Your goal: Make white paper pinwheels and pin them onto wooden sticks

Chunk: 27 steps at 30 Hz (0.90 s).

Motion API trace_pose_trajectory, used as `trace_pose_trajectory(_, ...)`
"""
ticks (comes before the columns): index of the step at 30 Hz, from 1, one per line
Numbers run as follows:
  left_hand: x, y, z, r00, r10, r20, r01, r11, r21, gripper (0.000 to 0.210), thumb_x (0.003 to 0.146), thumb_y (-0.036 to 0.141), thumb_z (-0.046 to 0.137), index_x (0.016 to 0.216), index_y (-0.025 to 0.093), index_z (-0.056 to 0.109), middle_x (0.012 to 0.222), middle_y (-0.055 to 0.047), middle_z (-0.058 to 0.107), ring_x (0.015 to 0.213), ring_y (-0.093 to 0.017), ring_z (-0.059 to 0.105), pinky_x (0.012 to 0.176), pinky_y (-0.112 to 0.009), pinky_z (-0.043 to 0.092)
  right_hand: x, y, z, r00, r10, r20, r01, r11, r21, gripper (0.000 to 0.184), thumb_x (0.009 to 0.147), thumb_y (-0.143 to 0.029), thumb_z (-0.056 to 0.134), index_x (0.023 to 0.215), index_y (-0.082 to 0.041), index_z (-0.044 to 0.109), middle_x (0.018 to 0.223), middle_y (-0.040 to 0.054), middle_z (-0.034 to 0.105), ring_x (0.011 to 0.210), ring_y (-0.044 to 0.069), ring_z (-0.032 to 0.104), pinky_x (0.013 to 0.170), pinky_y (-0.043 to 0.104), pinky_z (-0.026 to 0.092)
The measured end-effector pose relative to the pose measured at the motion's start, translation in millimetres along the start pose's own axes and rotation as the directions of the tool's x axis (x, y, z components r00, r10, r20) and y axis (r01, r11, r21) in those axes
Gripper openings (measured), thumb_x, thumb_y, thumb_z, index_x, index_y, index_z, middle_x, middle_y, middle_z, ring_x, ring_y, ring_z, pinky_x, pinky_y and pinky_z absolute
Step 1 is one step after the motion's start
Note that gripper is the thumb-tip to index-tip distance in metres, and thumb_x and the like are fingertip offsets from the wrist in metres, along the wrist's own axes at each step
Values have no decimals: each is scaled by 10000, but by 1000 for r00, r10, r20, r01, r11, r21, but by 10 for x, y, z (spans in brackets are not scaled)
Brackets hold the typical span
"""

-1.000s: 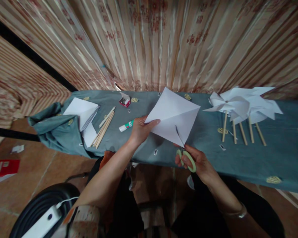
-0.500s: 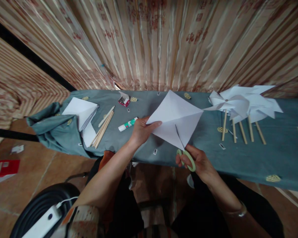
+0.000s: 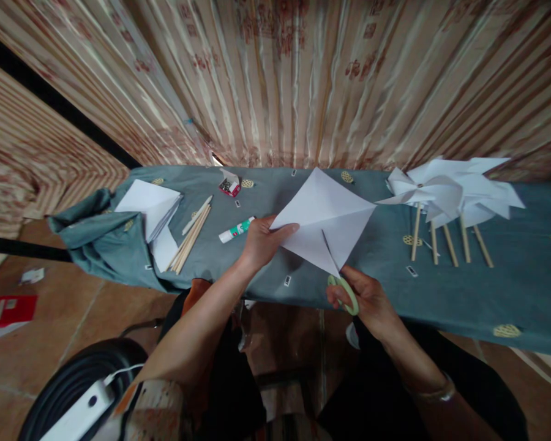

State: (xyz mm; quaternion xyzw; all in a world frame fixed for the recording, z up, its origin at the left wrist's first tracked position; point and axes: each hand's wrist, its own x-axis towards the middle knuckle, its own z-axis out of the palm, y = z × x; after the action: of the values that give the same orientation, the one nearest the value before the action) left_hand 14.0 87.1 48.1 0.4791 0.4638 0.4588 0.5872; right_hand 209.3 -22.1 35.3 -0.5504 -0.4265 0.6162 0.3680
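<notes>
My left hand (image 3: 262,242) pinches the left corner of a creased square sheet of white paper (image 3: 319,205), thumb on top. The sheet is held above the cloth with one corner toward me. In my right hand (image 3: 365,297) is a pair of scissors (image 3: 349,299) with pale green handles. Their blades lie along the near corner of the paper and point toward its middle. One blade shows on top of the sheet; the other is hidden. A green and white glue stick (image 3: 237,229) lies just left of my left hand.
Paper pinwheels (image 3: 445,190) on wooden sticks lie at the right of the cloth-covered table (image 3: 459,306). On the left are folded white papers (image 3: 149,202) and several wooden sticks (image 3: 193,239). A small red box (image 3: 229,184) stands near the back edge, before a curtain (image 3: 275,79).
My right hand and the scissors have shifted slightly up and left, so the blade tip reaches a little further into the paper. My left hand keeps its hold in the same place.
</notes>
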Motion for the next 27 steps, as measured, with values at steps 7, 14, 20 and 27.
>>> trace_pose_trajectory(7, 7, -1, -1, 1000, 1, -7, -1, 1000, -19, 300, 600, 388, 835, 699, 121, 739, 660, -23, 690, 581, -127, 557, 560, -242, 430, 4, -52, 35, 1000, 10, -28, -9, 1000, 24, 470, 633, -603, 768, 807, -194, 617, 574, -4, 620, 494, 127, 543, 476, 249, 433)
trace_pose_trajectory(14, 7, 2, -4, 1000, 16, -8, -16, 1000, 2, 296, 614, 392, 833, 698, 124, 739, 640, -20, 681, 570, -128, 556, 552, -242, 426, 2, -70, 46, 999, 28, -41, -25, 998, 64, 461, 617, -552, 790, 847, -193, 615, 558, -21, 602, 485, 124, 537, 474, 251, 427)
trace_pose_trajectory(20, 13, -2, -14, 999, 34, -17, -34, 999, 5, 261, 620, 359, 824, 689, 123, 739, 623, -10, 674, 555, -117, 547, 545, -231, 423, 14, 29, 31, 999, 42, 6, -42, 996, 78, 519, 619, -557, 797, 934, -184, 620, 608, -10, 633, 514, 130, 568, 490, 253, 443)
trace_pose_trajectory(27, 107, 110, -247, 975, 70, -212, -59, 997, 58, 275, 567, 372, 842, 623, 132, 720, 577, 4, 647, 516, -109, 522, 499, -219, 398, -16, 185, -114, 985, 108, 131, -112, 994, 21, 695, 601, -442, 856, 1200, -195, 602, 686, -16, 663, 616, 149, 607, 556, 265, 467)
